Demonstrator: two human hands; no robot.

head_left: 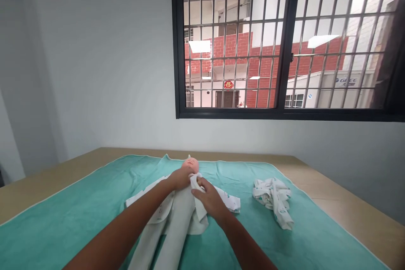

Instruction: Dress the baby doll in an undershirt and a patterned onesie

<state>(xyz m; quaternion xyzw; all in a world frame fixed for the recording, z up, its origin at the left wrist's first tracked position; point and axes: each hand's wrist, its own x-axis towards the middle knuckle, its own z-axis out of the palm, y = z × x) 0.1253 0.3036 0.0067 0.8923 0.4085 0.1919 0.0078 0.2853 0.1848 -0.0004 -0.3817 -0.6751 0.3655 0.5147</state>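
Note:
A baby doll [190,164] lies on its back, its pink head toward the wall and its long white legs [177,223] toward me. Under and around its torso is a white printed baby shirt [232,201], sleeves spread to both sides and the front partly open. Close below the doll's chin, my left hand [181,178] is closed at the shirt's neckline; its fingertips are partly hidden. My right hand [209,196] pinches the folded front edge of the same shirt between thumb and fingers, over the doll's chest.
A teal blanket [95,206] with a pale edge covers much of the wooden table [332,190]. To the right lies a crumpled white printed garment [274,200]. Behind the table stand a pale wall [110,71] and a barred window [234,50].

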